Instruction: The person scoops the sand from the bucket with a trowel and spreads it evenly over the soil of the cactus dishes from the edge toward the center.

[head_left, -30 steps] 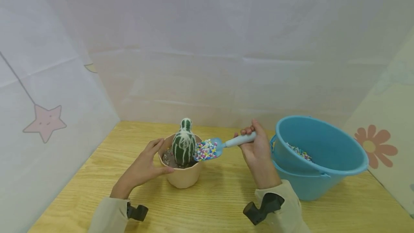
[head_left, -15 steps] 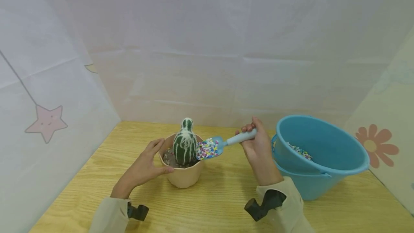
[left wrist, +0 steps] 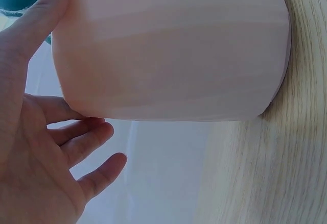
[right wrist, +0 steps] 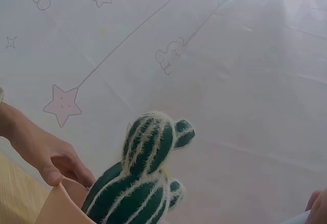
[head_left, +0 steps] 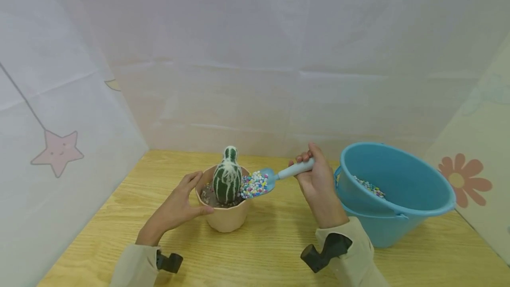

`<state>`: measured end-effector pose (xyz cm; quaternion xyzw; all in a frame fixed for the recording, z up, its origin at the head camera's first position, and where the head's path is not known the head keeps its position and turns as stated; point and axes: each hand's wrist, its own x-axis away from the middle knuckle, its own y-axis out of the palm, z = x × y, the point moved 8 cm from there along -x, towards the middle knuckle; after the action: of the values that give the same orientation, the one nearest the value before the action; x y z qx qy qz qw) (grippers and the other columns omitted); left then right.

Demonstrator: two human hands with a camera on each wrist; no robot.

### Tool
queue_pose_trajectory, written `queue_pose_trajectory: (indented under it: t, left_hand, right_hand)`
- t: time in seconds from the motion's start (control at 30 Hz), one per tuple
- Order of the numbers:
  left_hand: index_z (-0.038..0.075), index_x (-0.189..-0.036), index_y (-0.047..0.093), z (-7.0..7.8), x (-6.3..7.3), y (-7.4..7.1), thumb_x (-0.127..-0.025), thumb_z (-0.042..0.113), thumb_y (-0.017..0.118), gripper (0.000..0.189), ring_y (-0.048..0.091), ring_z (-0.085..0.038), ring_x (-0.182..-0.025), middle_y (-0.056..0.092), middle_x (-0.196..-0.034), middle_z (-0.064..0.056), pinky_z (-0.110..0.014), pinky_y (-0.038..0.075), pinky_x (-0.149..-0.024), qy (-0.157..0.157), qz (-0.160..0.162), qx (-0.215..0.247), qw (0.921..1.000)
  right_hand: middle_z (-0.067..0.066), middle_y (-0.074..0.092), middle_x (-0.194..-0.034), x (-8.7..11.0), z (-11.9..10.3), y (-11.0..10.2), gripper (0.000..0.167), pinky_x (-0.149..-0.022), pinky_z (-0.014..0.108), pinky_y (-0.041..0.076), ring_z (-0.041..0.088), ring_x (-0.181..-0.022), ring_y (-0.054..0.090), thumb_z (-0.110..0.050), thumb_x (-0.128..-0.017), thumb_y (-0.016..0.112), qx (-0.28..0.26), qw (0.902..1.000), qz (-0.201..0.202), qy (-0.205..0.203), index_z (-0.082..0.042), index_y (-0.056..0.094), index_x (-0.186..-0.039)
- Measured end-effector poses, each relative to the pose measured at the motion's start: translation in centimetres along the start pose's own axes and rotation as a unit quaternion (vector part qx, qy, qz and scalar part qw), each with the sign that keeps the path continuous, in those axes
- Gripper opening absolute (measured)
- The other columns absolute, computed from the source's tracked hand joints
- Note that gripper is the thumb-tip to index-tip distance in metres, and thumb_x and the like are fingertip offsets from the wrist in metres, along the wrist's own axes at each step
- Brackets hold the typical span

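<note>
A green cactus (head_left: 227, 183) with white fuzzy ribs stands in soil inside a peach flowerpot (head_left: 226, 220). My left hand (head_left: 179, 203) grips the pot's left side, thumb over the front rim and fingers behind; in the left wrist view, the thumb and a finger touch the pot (left wrist: 173, 55) while other fingers spread free. My right hand (head_left: 316, 185) holds a small trowel (head_left: 295, 170) by its pale handle. The trowel's blue scoop carries multicoloured pebbles (head_left: 255, 184) at the pot's right rim, close to the cactus. Only a sliver of handle shows in the right wrist view.
To the right, a blue bucket (head_left: 386, 229) stands with a tilted blue bucket (head_left: 410, 185) set in its top, more coloured pebbles (head_left: 370, 187) inside. All stand on a wooden table (head_left: 255, 260), with pale printed sheets (head_left: 279, 101) behind and at both sides.
The trowel and right hand have shifted only very slightly, with the scoop staying at the pot's right rim. The left hand keeps its grip on the flowerpot.
</note>
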<state>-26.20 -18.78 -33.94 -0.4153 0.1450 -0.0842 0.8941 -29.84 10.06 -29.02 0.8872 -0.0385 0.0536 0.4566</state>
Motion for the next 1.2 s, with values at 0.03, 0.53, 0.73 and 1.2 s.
queue_pose_trajectory:
  t: [0.03, 0.53, 0.73, 1.2]
  left_hand:
    - [-0.002, -0.150, 0.022, -0.04, -0.01, -0.01, -0.078, 0.045, 0.075, 0.100, 0.027, -0.050, -0.136, 0.024, -0.151, -0.024, -0.064, 0.035, -0.101, 0.001, 0.000, 0.000, 1.0000]
    - [-0.001, -0.151, 0.020, -0.55, 0.04, -0.03, -0.080, 0.046, 0.073, 0.100, 0.031, -0.051, -0.134, 0.023, -0.152, -0.028, -0.062, 0.039, -0.100, -0.011, -0.017, 0.005, 0.9998]
    - [-0.001, -0.151, 0.020, -0.38, 0.08, -0.06, -0.080, 0.047, 0.073, 0.100, 0.032, -0.050, -0.134, 0.023, -0.152, -0.027, -0.060, 0.039, -0.101, -0.013, -0.017, 0.006, 0.9998]
    - [-0.003, -0.150, 0.019, -0.17, 0.19, -0.16, -0.082, 0.045, 0.072, 0.099, 0.032, -0.049, -0.134, 0.023, -0.152, -0.028, -0.059, 0.038, -0.102, -0.011, -0.023, 0.012, 0.9996]
  right_hand:
    - [-0.003, 0.042, -0.059, 0.01, 0.00, 0.03, 0.037, -0.087, 0.032, 0.033, 0.012, -0.066, 0.042, -0.024, -0.101, 0.045, 0.000, 1.0000, 0.000, 0.000, -0.013, 0.041, -0.066]
    - [-0.003, 0.042, -0.062, 0.26, 0.12, 0.64, 0.034, -0.086, 0.031, 0.032, 0.012, -0.069, 0.041, -0.025, -0.100, 0.049, 0.014, 0.9998, -0.003, -0.010, -0.014, 0.042, -0.069]
    - [-0.003, 0.042, -0.061, 0.28, 0.03, 0.64, 0.035, -0.086, 0.031, 0.032, 0.012, -0.067, 0.042, -0.024, -0.101, 0.047, 0.016, 0.9998, -0.001, -0.011, -0.014, 0.042, -0.068]
    - [-0.003, 0.043, -0.061, 0.41, -0.15, 0.81, 0.037, -0.085, 0.031, 0.033, 0.012, -0.068, 0.041, -0.025, -0.100, 0.048, 0.016, 0.9998, -0.003, -0.014, -0.014, 0.043, -0.066]
